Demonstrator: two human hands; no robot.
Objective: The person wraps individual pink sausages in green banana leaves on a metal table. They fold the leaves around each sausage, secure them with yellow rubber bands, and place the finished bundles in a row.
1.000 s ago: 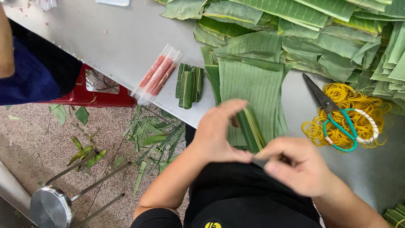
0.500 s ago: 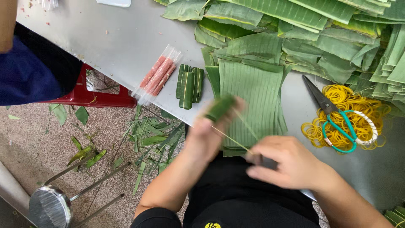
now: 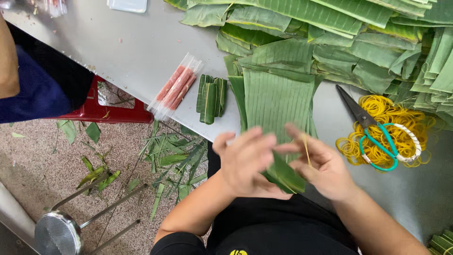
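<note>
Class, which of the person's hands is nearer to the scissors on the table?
Right. The right hand lies just beside the scissors; the left hand is farther off, beyond it.

The leaf parcel [image 3: 284,174] is a small roll wrapped in dark green banana leaf, long and narrow. It is held up just above the near end of the stack of cut leaves [image 3: 276,97], between both hands, and it is tilted, with its lower end pointing toward the person's body. The left hand [image 3: 247,163] closes around its left side and hides a part of it. A thin yellow rubber band [image 3: 306,148] stands stretched just beside the parcel, on the side away from that stack's left edge, against the fingers of the right hand [image 3: 321,165].
</note>
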